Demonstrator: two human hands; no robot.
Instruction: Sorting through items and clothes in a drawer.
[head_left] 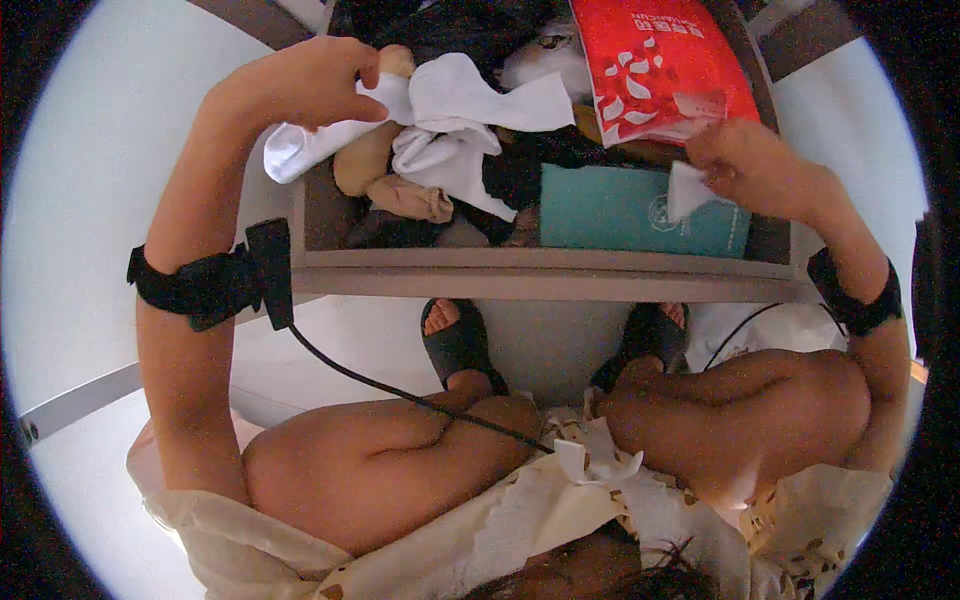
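An open drawer [540, 272] holds a heap of socks and packages. My left hand [300, 85] is over its left side, with thumb and forefinger apart and nothing between them. Beneath that hand lies a white sock [305, 152]; more white socks [445, 95] are bunched beside it. Tan rolled socks [410, 198] sit nearer the drawer's front. On the right, the fingers of my right hand [765, 170] are closed on a small white piece [688, 192], cloth or paper, I cannot tell which. It hangs over a teal box [600, 210], next to the lower edge of a red plastic bag [665, 70].
Dark clothing [450, 35] fills the back of the drawer, with a clear plastic bundle [550, 65] beside it. My knees and black sandals [460, 345] are in front of the drawer. A black cable [400, 386] runs from my left forearm strap [205, 280] across my lap.
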